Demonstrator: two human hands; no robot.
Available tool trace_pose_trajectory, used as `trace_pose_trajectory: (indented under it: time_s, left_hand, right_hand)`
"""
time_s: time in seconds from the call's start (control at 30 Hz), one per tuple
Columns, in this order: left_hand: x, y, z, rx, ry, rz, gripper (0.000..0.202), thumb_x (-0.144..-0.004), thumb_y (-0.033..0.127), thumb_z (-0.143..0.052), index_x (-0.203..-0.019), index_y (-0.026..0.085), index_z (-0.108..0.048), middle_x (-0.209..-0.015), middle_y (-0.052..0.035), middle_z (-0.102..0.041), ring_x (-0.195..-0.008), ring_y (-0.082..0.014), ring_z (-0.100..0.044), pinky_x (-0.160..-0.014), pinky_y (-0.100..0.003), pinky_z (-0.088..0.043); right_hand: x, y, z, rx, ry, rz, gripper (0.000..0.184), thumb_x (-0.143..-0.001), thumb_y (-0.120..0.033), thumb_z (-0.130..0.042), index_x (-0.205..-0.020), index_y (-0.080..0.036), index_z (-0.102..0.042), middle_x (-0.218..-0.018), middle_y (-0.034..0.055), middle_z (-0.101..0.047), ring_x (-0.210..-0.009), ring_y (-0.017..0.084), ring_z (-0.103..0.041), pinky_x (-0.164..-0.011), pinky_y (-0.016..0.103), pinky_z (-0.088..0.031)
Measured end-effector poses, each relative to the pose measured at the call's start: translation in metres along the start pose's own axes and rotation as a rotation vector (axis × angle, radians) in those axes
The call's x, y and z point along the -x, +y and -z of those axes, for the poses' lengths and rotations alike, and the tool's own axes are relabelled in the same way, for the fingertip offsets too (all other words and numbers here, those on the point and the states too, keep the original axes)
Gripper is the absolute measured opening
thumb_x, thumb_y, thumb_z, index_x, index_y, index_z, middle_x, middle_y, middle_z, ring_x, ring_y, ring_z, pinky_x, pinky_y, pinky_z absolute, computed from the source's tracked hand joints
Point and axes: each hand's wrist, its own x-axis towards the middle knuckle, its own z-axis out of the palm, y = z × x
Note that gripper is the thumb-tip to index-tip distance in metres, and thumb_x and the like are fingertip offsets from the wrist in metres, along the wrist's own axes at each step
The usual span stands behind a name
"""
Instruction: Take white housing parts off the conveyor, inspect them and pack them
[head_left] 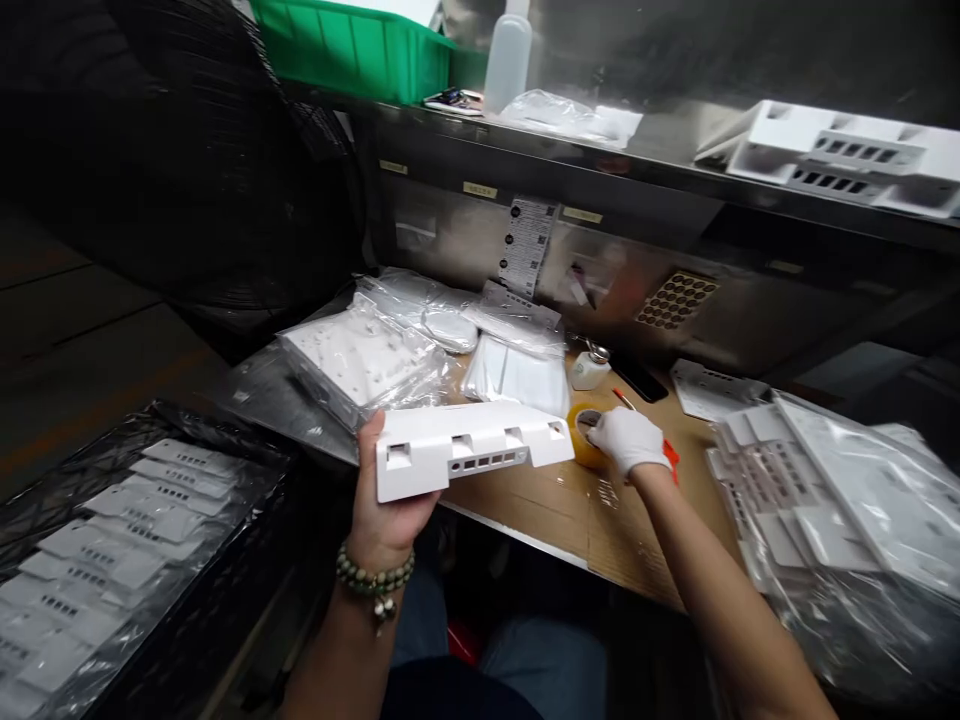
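Here, gripping white slotted plastic housing point(476, 422) in L hand point(391, 515), long axis toward yellow tape roll point(589, 456); touching roll w/ nearer, gloved R hand point(628, 440), can't tell if gripped.

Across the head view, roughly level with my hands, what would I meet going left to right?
Row of white panels → white housing held by the left hand → yellow tape roll → gloved right hand → plastic-wrapped stack.
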Motion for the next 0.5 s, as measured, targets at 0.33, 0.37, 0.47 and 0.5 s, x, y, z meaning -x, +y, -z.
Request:
trace_pose_trajectory:
  time_s: [0.33, 0.37, 0.47, 0.5]
  left_hand:
    - [0.000, -0.040, 0.007, -0.024, -0.184, -0.013, 0.033, -0.101, 0.041, -0.060, -0.111, 0.014, -0.075, -0.103, -0.0065, -0.080, -0.090, -0.0214, -0.077, -0.091, -0.031, -0.062]
    - [0.002, -0.045, 0.007, -0.045, -0.199, -0.007, 0.035, -0.099, 0.042, -0.062, -0.113, 0.013, -0.074, -0.104, -0.0070, -0.080, -0.092, -0.0223, -0.077, -0.093, -0.032, -0.061]
    - [0.008, -0.057, 0.010, -0.106, -0.234, 0.020, 0.047, -0.095, 0.050, -0.067, -0.117, 0.009, -0.074, -0.105, -0.0097, -0.080, -0.101, -0.0264, -0.075, -0.099, -0.032, -0.058]
    - [0.010, -0.059, 0.013, -0.119, -0.229, 0.017, 0.049, -0.093, 0.051, -0.069, -0.118, 0.009, -0.073, -0.106, -0.0094, -0.079, -0.103, -0.0267, -0.075, -0.100, -0.031, -0.057]
  right_hand:
    - [0.148, -0.095, 0.045, -0.819, 0.084, 0.459, 0.034, -0.092, -0.032, -0.077, -0.125, -0.026, -0.071, -0.119, 0.0066, -0.075, -0.104, 0.021, -0.073, -0.095, 0.037, -0.060]
    - [0.161, -0.107, 0.044, -0.798, 0.057, 0.567, 0.031, -0.093, -0.026, -0.076, -0.124, -0.027, -0.072, -0.118, 0.0056, -0.075, -0.106, 0.020, -0.072, -0.096, 0.036, -0.059]
    - [0.181, -0.132, 0.038, -0.705, 0.075, 0.810, 0.026, -0.094, -0.014, -0.072, -0.118, -0.025, -0.073, -0.111, 0.0040, -0.074, -0.103, 0.017, -0.070, -0.093, 0.030, -0.057]
    - [0.184, -0.137, 0.036, -0.673, 0.102, 0.846, 0.026, -0.095, -0.013, -0.071, -0.118, -0.024, -0.072, -0.107, 0.0037, -0.074, -0.099, 0.016, -0.070, -0.089, 0.028, -0.057]
